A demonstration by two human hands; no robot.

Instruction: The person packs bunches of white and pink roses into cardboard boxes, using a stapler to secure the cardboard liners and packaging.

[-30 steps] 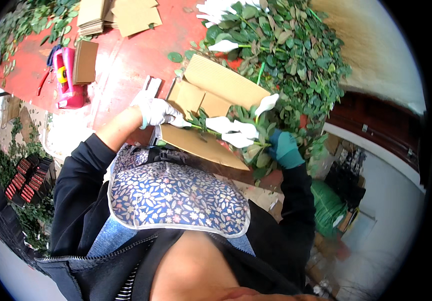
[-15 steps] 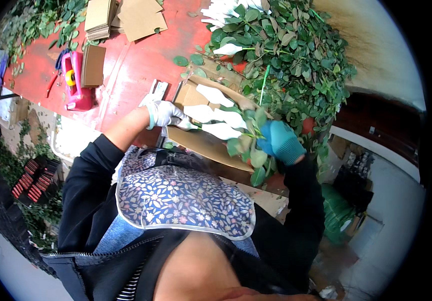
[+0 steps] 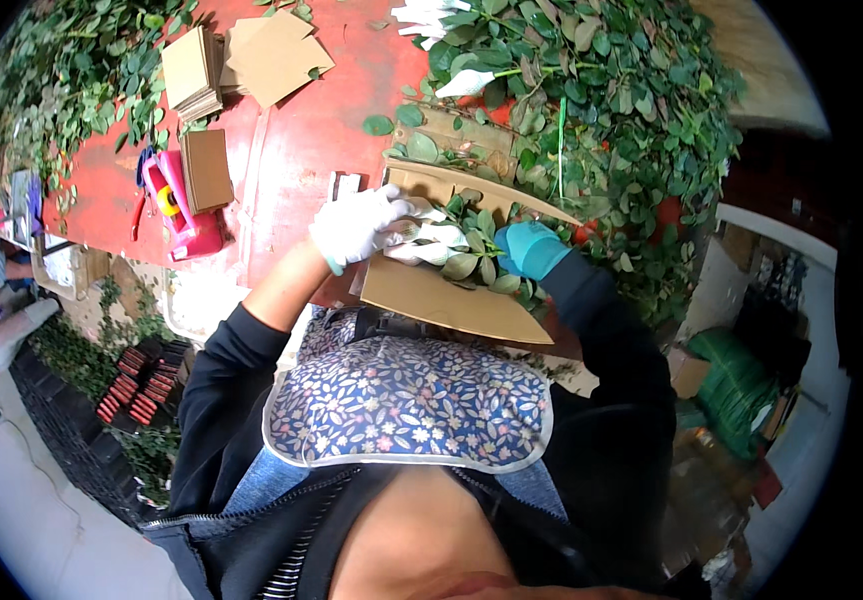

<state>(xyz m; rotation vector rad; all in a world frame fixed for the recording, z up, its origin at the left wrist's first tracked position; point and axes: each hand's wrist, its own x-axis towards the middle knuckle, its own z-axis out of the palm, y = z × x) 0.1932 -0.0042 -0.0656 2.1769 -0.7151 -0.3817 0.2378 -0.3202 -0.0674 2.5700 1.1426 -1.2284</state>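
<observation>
White-gloved left hand fingers and teal right hand clasp leafy stems.

Cardboard sheet now folded up around leafy stems; white flowers mostly covered. Left hand moved rightward onto bundle top. Right hand shifted up, nearer left hand.

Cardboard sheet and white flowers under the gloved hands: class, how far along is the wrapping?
Done: the flower bunch lies inside the folded cardboard sheet. In hand: the left hand and right hand press the stems; the sheet looks open. Left: a big leafy pile and a stack of cardboard sheets wait.
</observation>
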